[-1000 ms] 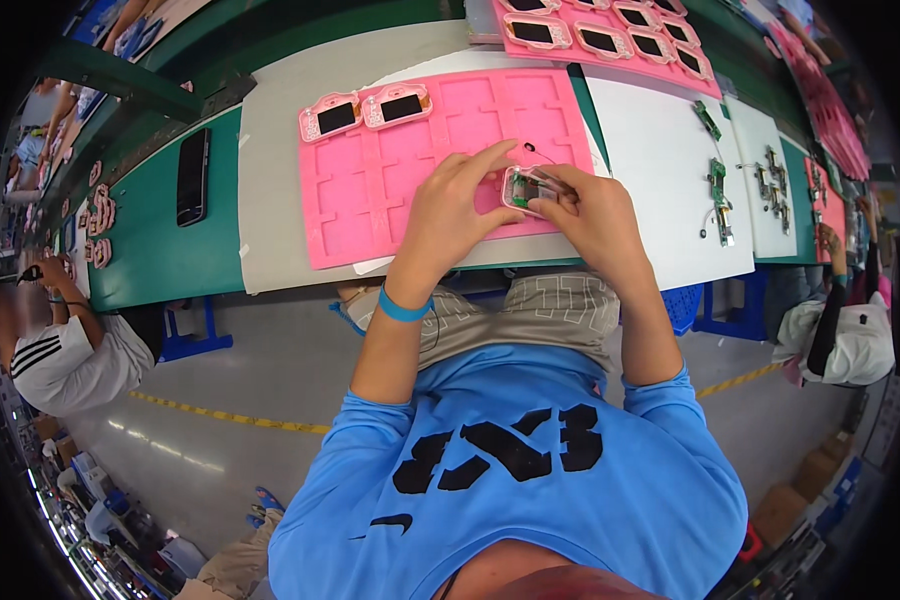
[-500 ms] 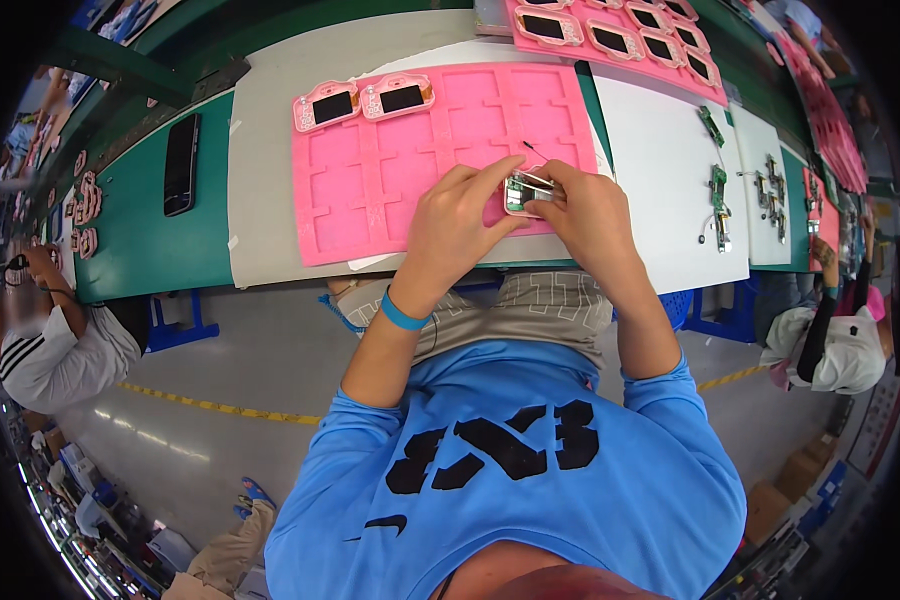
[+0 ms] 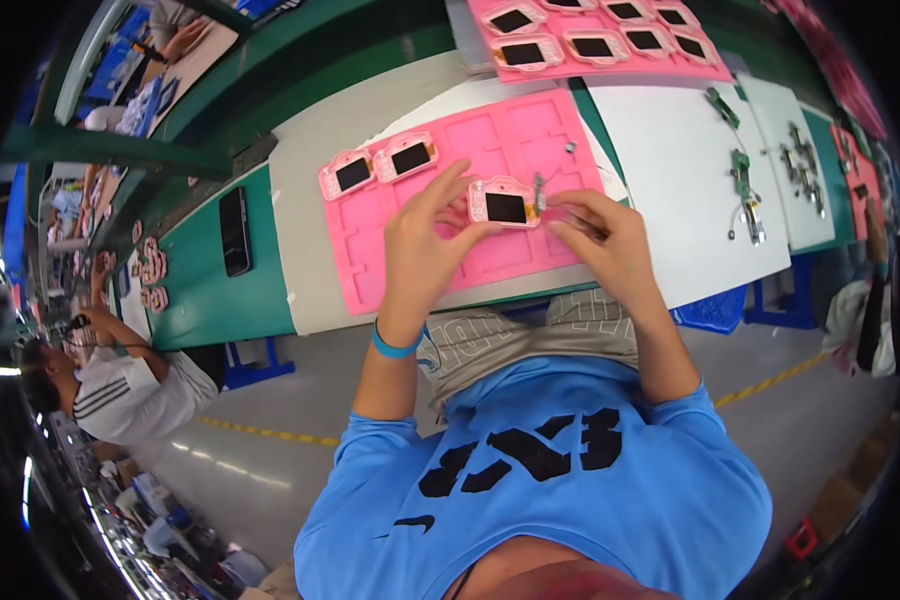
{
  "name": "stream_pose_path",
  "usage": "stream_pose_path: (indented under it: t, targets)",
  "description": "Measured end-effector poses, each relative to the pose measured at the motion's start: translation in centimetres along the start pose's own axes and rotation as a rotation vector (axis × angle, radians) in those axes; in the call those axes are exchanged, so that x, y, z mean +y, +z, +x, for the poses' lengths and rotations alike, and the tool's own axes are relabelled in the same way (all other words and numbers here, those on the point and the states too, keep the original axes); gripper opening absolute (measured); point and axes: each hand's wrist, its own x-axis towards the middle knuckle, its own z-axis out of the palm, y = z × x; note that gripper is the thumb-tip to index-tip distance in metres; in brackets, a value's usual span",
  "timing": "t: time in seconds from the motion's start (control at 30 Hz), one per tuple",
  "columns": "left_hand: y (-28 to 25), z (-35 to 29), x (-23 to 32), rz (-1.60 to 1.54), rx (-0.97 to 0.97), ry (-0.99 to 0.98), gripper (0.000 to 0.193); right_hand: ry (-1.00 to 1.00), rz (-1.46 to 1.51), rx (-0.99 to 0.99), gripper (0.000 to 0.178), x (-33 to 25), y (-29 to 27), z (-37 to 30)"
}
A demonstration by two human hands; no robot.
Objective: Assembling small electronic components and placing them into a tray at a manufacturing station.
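Observation:
My left hand grips the left edge of a pink camera-shaped casing, thumb at the bottom and fingers behind. Its dark screen faces up, and an orange flex strip shows at the screen's right end. Just beyond that edge stands a small grey-green part; whether it is attached I cannot tell. My right hand is closed in a pinch beside the casing, around a thin metal tool that looks like tweezers. Beneath lies a pink foam tray with two similar casings at its far left.
Another pink tray full of screened casings lies at the far right. Circuit boards with wires rest on a white sheet to the right. A black phone lies on the green mat at left. Co-workers sit on both sides.
The casing has turned over: its green circuit board showed before, and now the screen faces up. My right hand has drawn back slightly from it. The whole view has shifted and tilted.

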Motion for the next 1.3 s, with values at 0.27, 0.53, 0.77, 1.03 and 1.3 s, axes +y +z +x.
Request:
stream_pose_path:
  t: [0.27,0.53,0.77,1.03,1.3]
  targets:
    - [2.3,-1.1,-2.5,0.05,0.035,0.022,0.083,-0.151,-0.282,-0.03,0.034,-0.9,2.4,2.6]
    - [2.5,-2.1,-3.5,0.063,0.09,0.034,0.087,-0.211,-0.573,-0.11,0.038,-1.3,3.0,3.0]
    - [2.7,-2.4,-3.5,0.088,0.085,0.096,0.084,-0.292,-0.759,-0.221,0.038,-0.8,2.9,2.2]
    - [2.9,-2.1,-3.8,0.195,0.125,0.213,0.078,-0.181,-0.544,-0.158,0.041,-0.1,3.6,2.7]
    - [1.6,-2.5,-2.6,-0.039,0.154,0.042,0.072,-0.021,-0.236,0.051,0.037,0.6,0.6,0.6]
